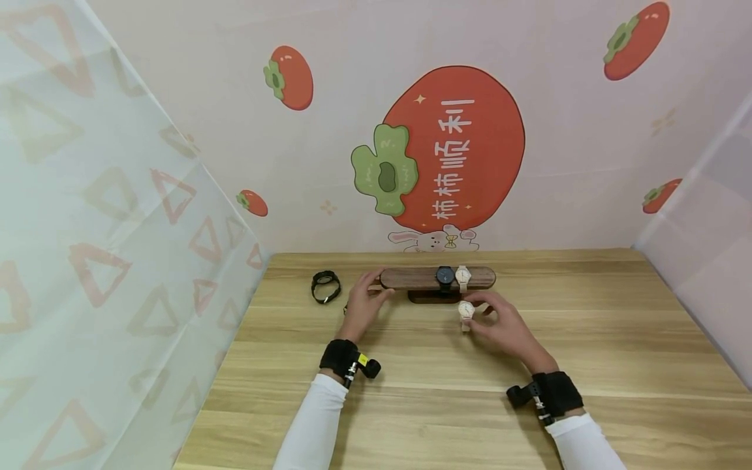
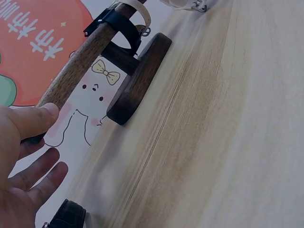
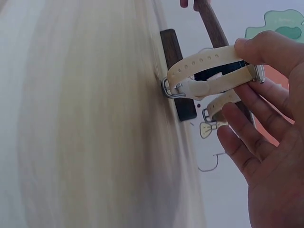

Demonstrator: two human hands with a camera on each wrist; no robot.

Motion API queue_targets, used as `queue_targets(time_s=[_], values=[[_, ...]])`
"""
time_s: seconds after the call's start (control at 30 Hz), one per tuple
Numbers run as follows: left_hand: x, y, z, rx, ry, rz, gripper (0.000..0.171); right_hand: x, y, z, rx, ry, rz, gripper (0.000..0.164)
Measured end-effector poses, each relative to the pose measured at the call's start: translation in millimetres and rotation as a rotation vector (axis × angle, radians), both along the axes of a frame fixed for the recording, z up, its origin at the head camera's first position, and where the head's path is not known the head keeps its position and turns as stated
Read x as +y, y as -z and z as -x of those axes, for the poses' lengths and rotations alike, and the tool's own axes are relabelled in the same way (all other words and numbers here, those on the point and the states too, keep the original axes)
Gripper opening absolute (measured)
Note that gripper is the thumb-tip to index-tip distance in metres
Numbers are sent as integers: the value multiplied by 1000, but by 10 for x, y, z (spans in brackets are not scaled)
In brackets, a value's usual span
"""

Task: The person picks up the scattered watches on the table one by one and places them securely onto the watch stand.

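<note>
A dark wooden watch stand (image 1: 405, 279) with a long bar on a short base stands near the back of the table. My left hand (image 1: 362, 310) pinches the bar's left end between thumb and fingers. Around the bar, right of its middle, sit a black watch (image 1: 445, 279) and a cream watch (image 1: 463, 277) side by side. My right hand (image 1: 505, 329) holds a second cream watch (image 1: 466, 309) just in front of the stand. In the right wrist view its buckled strap (image 3: 204, 64) forms a loop, with thumb and fingers gripping the end by the case.
Left of the stand, another black watch (image 1: 326, 287) lies on the wooden table (image 1: 423, 418). Close to my left hand, a dark strap (image 2: 69, 216) shows at the bottom of the left wrist view. A printed wall (image 1: 329, 228) rises behind the table.
</note>
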State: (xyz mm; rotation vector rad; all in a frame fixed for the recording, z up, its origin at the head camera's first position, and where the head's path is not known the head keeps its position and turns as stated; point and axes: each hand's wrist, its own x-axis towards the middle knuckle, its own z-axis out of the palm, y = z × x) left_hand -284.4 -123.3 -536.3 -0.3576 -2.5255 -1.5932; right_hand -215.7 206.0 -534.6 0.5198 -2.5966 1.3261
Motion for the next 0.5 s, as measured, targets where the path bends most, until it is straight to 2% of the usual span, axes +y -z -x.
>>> queue_targets(time_s=[0.33, 0.5], values=[[2, -12, 3, -3, -7, 3, 61, 195, -13, 38, 60, 55, -29, 45], [-10, -8, -5, -7, -4, 2, 62, 275, -23, 46, 50, 69, -34, 47]])
